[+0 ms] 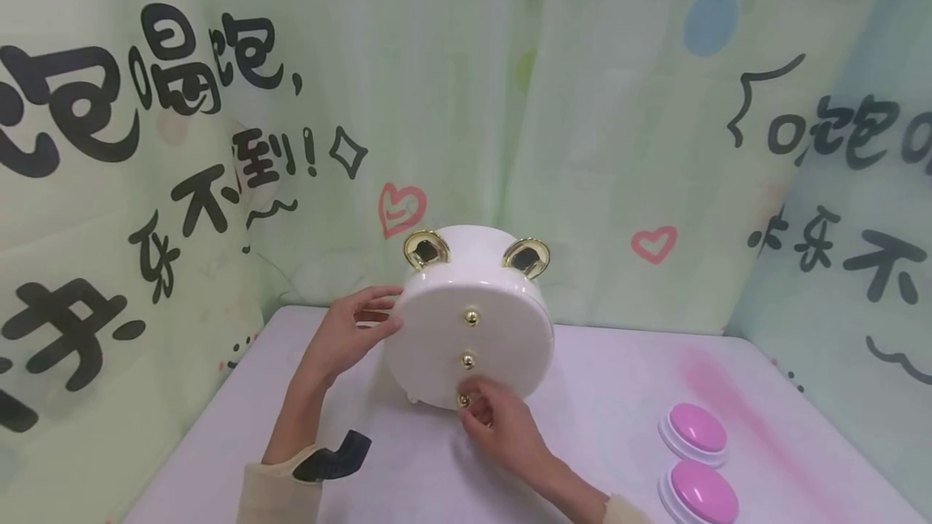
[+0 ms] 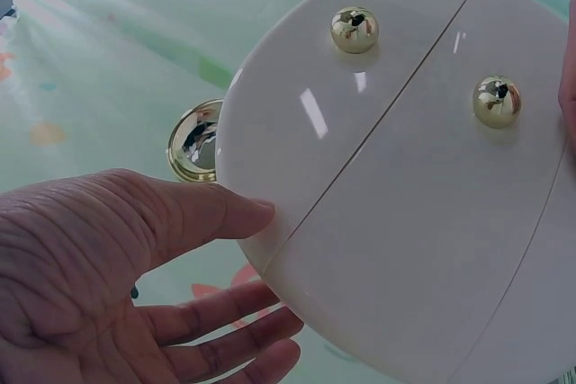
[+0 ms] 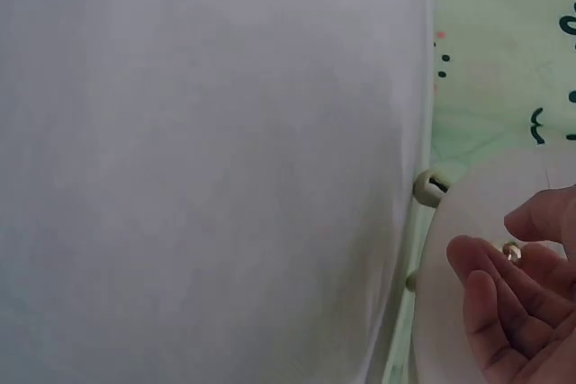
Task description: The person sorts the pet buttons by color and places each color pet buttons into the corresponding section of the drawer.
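A glossy white round box [image 1: 429, 338] with gold ears stands upright on the table. Seams split its front into sections, and gold knobs run down the middle. My left hand [image 1: 357, 326] rests against the box's left edge, thumb on the front and fingers beside the rim; its thumb [image 2: 238, 215] lies near the upper seam in the left wrist view. At the lowest knob [image 3: 511, 252], my right hand [image 1: 506, 427] has its thumb and index finger curled around the knob. The middle knob [image 1: 468, 361] and top knob [image 1: 472, 317] are untouched.
Two pink domed buttons [image 1: 699, 427] on white bases sit at the table's right front. A white cloth covers the table [image 1: 604, 395], with a pink smear at right. Printed green curtains [image 1: 612, 144] surround it on the left, back and right.
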Demonstrator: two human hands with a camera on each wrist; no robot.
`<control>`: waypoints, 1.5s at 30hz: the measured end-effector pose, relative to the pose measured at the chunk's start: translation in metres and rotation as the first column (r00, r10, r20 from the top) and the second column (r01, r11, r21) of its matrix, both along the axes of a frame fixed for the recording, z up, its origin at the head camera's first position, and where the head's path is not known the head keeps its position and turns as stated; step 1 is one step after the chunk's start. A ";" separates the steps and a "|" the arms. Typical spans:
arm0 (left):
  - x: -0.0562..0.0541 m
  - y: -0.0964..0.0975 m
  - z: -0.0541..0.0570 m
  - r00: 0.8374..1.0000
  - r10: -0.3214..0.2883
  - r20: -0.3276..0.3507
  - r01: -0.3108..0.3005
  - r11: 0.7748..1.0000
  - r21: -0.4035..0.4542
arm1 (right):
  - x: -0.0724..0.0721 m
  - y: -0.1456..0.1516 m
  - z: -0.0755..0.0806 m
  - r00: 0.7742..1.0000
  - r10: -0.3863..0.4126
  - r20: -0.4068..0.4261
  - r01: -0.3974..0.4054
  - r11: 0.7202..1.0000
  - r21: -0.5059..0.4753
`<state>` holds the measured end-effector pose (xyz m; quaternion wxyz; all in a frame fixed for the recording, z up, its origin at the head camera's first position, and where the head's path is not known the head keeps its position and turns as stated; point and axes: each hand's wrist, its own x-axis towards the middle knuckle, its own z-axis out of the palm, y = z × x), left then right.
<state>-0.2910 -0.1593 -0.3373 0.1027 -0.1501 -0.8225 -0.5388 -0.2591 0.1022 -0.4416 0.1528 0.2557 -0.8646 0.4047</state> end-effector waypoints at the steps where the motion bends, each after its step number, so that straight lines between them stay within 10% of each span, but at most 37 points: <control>1: 0.000 0.000 0.000 1.000 -0.001 -0.002 0.001 1.000 -0.001 | -0.001 0.000 0.001 1.000 0.000 -0.009 0.000 1.000 0.015; 14: -0.002 0.001 0.003 1.000 -0.009 -0.019 0.009 1.000 0.004 | -0.012 -0.003 0.007 0.986 -0.001 -0.165 0.030 0.984 0.175; 45: 0.002 0.002 0.000 1.000 0.002 0.001 -0.002 1.000 0.006 | 0.022 -0.002 0.007 0.997 0.044 -0.058 -0.034 0.985 0.169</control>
